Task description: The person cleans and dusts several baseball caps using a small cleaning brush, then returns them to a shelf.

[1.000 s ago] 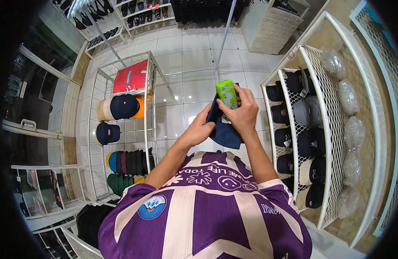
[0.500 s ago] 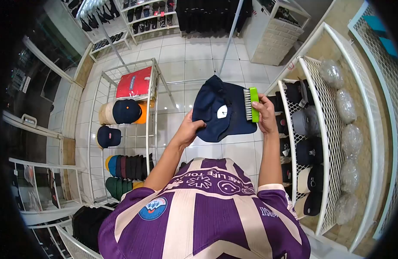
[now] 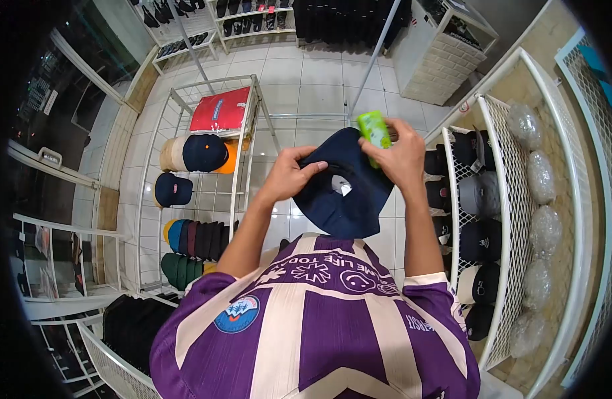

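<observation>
In front of my chest is a dark navy cap [image 3: 352, 209] with a white patch showing near its middle. My left hand [image 3: 294, 174] grips its upper left edge, the thumb lying on top of the fabric. A bright green brush [image 3: 372, 133] is in my right hand [image 3: 400, 151], pinched between thumb and fingers at the cap's upper right edge. The brush's green back faces up and its bristles are hidden.
To the left, a white wire rack [image 3: 255, 100] carries a red packaged garment [image 3: 219, 110] and rows of caps [image 3: 196, 237]. A mesh shelf [image 3: 502, 219] with more caps and clear plastic-wrapped bundles [image 3: 542, 176] stands close on my right. White tiles [image 3: 303, 76] cover the floor.
The cap has been turned and tilted in my left hand. My right hand has moved up and left with the brush, which has rolled so its bristles no longer show.
</observation>
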Demonstrator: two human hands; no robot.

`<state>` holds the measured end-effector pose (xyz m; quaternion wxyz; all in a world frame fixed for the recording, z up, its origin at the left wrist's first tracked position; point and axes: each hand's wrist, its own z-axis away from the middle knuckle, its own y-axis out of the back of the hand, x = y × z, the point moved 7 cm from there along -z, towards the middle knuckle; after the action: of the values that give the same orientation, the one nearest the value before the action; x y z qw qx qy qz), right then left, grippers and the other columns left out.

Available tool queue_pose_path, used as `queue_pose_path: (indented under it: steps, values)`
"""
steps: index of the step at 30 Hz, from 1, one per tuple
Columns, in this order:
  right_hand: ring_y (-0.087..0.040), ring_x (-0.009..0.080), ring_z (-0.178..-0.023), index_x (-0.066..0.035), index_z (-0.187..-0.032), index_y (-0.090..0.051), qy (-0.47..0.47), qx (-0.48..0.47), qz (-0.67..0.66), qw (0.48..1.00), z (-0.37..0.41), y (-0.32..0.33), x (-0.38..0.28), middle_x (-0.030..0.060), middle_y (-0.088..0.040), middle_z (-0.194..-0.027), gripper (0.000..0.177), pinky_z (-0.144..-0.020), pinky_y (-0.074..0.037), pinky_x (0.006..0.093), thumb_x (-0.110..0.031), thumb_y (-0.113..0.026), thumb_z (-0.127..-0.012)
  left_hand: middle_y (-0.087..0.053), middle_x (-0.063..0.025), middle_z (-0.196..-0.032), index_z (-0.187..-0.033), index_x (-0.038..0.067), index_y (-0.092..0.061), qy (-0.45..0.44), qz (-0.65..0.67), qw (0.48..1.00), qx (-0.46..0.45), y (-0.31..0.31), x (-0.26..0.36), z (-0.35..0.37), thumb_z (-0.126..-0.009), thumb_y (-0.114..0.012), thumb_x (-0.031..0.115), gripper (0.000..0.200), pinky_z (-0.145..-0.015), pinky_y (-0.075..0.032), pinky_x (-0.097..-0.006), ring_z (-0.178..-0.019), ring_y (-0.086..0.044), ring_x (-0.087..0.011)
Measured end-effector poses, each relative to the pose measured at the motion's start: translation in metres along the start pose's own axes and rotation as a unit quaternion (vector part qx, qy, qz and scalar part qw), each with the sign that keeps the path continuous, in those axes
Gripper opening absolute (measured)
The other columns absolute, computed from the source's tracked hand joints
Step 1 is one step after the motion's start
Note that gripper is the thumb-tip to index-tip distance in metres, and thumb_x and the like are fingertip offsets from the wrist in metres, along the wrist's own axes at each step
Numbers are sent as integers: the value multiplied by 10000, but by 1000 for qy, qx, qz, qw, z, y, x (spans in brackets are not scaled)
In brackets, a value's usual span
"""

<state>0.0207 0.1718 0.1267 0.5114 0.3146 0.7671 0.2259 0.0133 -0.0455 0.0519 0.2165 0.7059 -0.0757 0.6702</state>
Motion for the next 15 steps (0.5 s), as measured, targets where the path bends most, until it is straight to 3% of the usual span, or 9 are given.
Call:
queue_pose_path:
  steps: [2, 4, 6, 7, 8, 10, 12, 14, 15]
  values:
    - [-707, 368, -875, 10, -1070, -732, -105, 113, 98, 983, 10, 6, 13, 226, -719, -963, 584, -818, -551, 438, -396, -874, -675, -763, -93, -894, -1136, -43, -715, -30, -21, 998, 46, -10, 4, 9, -903, -708, 80, 263, -767, -535, -276, -811, -654, -103]
    - [-707, 353, -825, 25, -1074, -731, -82, 125, 84, 985, 19, -12, -1, 215, -711, -927, 602, -764, -560, 435, -404, -880, -679, -765, -115, -901, -1147, -46, -709, -43, 40, 996, 62, -32, -11, 12, -902, -697, 63, 268, -774, -539, -284, -810, -653, -97]
    - [-698, 353, -791, 9, -1080, -734, -138, 82, -88, 983, 30, -39, -1, 209, -700, -898, 575, -740, -558, 433, -400, -870, -698, -769, -126, -919, -1156, -47, -705, -45, 17, 996, 74, -38, -21, 10, -901, -691, 50, 274, -776, -540, -287, -828, -656, -90]
    - [-685, 360, -736, 0, -1083, -737, -117, 81, -191, 971, 34, -48, -6, 204, -679, -849, 550, -696, -550, 427, -401, -854, -725, -771, -127, -938, -1161, -43, -706, -40, 17, 995, 93, -32, -27, 7, -902, -688, 46, 274, -781, -540, -282, -842, -661, -92]
    - [-685, 360, -736, 0, -1083, -737, -120, 83, -190, 971, 31, -45, -2, 204, -679, -849, 550, -696, -550, 427, -401, -854, -725, -774, -128, -957, -1165, -40, -706, -34, 15, 993, 111, -27, -31, 6, -904, -684, 41, 275, -786, -539, -277, -856, -667, -94]
    - [-671, 370, -697, 6, -1088, -735, -87, 96, 33, 991, 22, -29, 6, 209, -660, -814, 528, -658, -537, 429, -394, -834, -759, -776, -132, -982, -1182, -44, -700, -25, 50, 992, 113, -30, -24, 9, -908, -679, 35, 286, -790, -541, -267, -871, -678, -103]
    - [-671, 361, -725, 23, -1112, -727, -120, 155, 96, 976, 20, -19, 21, 198, -661, -814, 526, -664, -527, 448, -381, -815, -787, -775, -140, -993, -1195, -52, -691, -52, 70, 990, 115, -36, -18, 14, -907, -676, 23, 298, -800, -542, -267, -883, -678, -107]
    - [-676, 346, -721, 31, -1145, -724, -96, 157, 61, 981, 28, -31, 15, 189, -677, -829, 553, -662, -532, 422, -376, -823, -785, -771, -149, -1031, -1222, -55, -676, -32, 43, 995, 82, -49, -33, 14, -908, -673, 21, 323, -834, -538, -281, -926, -673, -111]
    - [-674, 285, -700, 26, -1174, -721, -113, 137, -15, 984, 33, -40, 10, 184, -697, -870, 556, -649, -526, 374, -356, -837, -787, -770, -152, -1031, -1228, -51, -675, -37, 35, 994, 99, -47, -33, 13, -911, -672, 26, 327, -827, -540, -283, -918, -674, -110]
